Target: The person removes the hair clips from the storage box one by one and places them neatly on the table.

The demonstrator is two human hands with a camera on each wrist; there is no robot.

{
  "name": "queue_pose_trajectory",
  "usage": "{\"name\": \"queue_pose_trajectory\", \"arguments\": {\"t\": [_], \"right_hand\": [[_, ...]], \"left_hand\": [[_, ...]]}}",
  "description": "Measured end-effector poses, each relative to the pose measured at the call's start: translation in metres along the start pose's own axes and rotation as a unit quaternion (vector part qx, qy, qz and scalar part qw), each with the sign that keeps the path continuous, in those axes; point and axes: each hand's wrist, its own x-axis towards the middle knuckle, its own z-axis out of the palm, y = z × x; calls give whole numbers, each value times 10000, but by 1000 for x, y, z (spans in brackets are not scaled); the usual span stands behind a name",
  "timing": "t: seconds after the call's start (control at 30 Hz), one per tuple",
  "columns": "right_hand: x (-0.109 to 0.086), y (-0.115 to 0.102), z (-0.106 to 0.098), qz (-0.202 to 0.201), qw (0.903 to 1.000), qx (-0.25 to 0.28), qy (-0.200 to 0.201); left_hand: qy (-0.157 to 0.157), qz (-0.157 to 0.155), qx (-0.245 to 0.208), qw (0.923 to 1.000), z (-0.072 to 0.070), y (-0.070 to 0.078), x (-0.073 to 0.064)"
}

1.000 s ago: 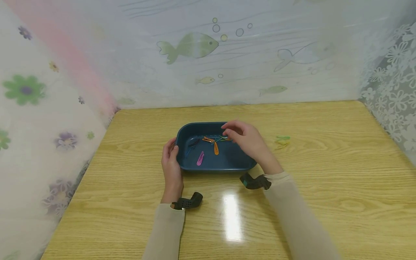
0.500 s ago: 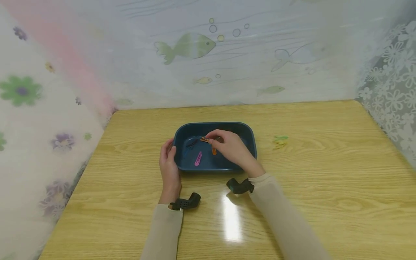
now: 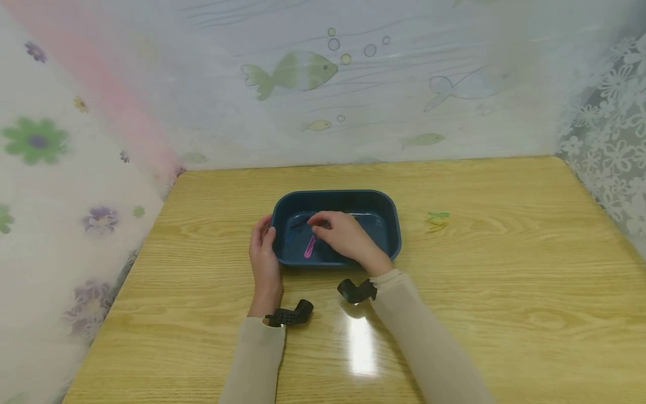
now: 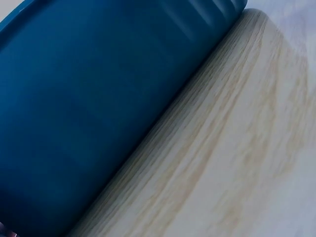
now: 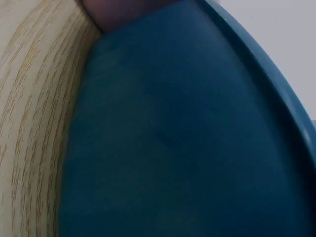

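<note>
A dark blue plastic basin (image 3: 373, 259) stands on the wooden table. My left hand (image 3: 263, 255) grips its left side, fingers outside and thumb up at the rim. My right hand (image 3: 343, 233) reaches down inside, thumb and index finger bent toward each other, fingertips beside some dark blue hair clips (image 3: 300, 221). I cannot tell whether those fingertips pinch a clip. A pink snap hair clip (image 3: 309, 247) lies on the basin floor just below them. The hand covers the middle of the basin. Both wrist views show mostly the basin's outer wall (image 4: 98, 98).
To the right of the basin, green (image 3: 439, 214) and yellow hair clips (image 3: 437, 225) lie on the table (image 3: 504, 269). A wall covering with printed fish (image 3: 303, 70) rises behind the table, and a flowered one (image 3: 101, 219) is on the left.
My right hand has moved left across the inside of the basin, now covering where the orange clips showed. My left hand keeps its grip on the side.
</note>
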Motion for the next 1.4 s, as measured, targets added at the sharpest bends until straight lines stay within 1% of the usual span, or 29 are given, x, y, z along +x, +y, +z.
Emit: {"name": "queue_pose_trajectory", "arguments": {"t": [0.13, 0.3, 0.4, 0.57, 0.7, 0.8, 0.93, 1.03, 1.17, 1.27, 1.4], "right_hand": [[2, 2, 2, -53, 9992, -327, -212], [4, 4, 4, -113, 9978, -476, -444], [4, 5, 5, -166, 9957, -621, -663], [5, 4, 7, -274, 9889, -1000, -1065], [6, 4, 8, -418, 9829, -1326, -1208], [6, 4, 8, -516, 9800, -1492, -1213], [5, 4, 8, -574, 9790, -1601, -1122], [4, 3, 8, -489, 9777, -1763, -1029], [3, 3, 9, -208, 9753, -2005, -903], [2, 3, 10, -24, 9746, -2061, -874], [1, 2, 10, 15, 9742, -2091, -851]], "left_hand": [[-19, 46, 67, 10000, 3, 8, -4], [1, 81, 95, 9999, 6, 16, -8], [9, 62, 86, 9999, 6, 16, -9], [4, 22, 69, 10000, 5, 16, -8], [8, -4, 52, 10000, 6, 16, -8], [17, -11, 69, 10000, 6, 16, -8], [41, -33, 89, 9999, 6, 16, -8], [54, -33, 60, 10000, 6, 15, -7], [68, 4, 44, 10000, 6, 15, -7], [63, -2, 75, 10000, 6, 15, -7], [105, -2, 103, 9999, 6, 15, -7]]}}
